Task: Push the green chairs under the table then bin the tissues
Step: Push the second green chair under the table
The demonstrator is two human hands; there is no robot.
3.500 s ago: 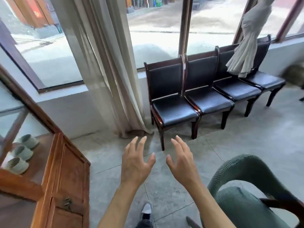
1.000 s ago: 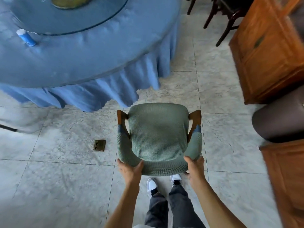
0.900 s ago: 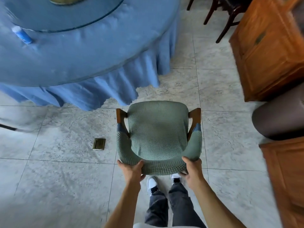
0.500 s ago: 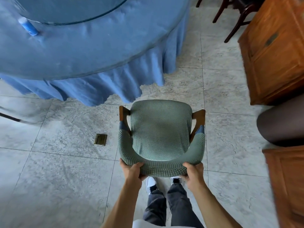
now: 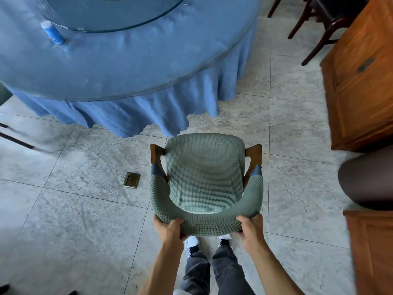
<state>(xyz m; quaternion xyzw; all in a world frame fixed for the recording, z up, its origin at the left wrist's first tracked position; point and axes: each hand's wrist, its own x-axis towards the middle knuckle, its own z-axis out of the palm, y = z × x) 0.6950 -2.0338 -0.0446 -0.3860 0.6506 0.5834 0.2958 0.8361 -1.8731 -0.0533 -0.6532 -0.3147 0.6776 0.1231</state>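
Note:
A green fabric-covered chair [image 5: 204, 177] stands on the tiled floor right in front of me, its seat facing the round table [image 5: 131, 67] draped in a blue cloth. The chair's front edge lies just short of the hanging cloth. My left hand [image 5: 170, 227] grips the left end of the curved backrest. My right hand [image 5: 251, 227] grips the right end of it. No tissues are in view.
A wooden cabinet [image 5: 361, 81] stands at the right, a dark rounded seat [image 5: 368, 179] below it, another wooden piece [image 5: 374, 248] at the lower right. Dark chair legs [image 5: 314, 30] show at the top right. A brass floor plate [image 5: 131, 180] lies left of the chair. A blue-and-white tube [image 5: 52, 31] rests on the table.
Since 3.5 s ago I have turned from the window to the table and taken hold of the chair's backrest. Over the last second the chair has moved a little nearer the table.

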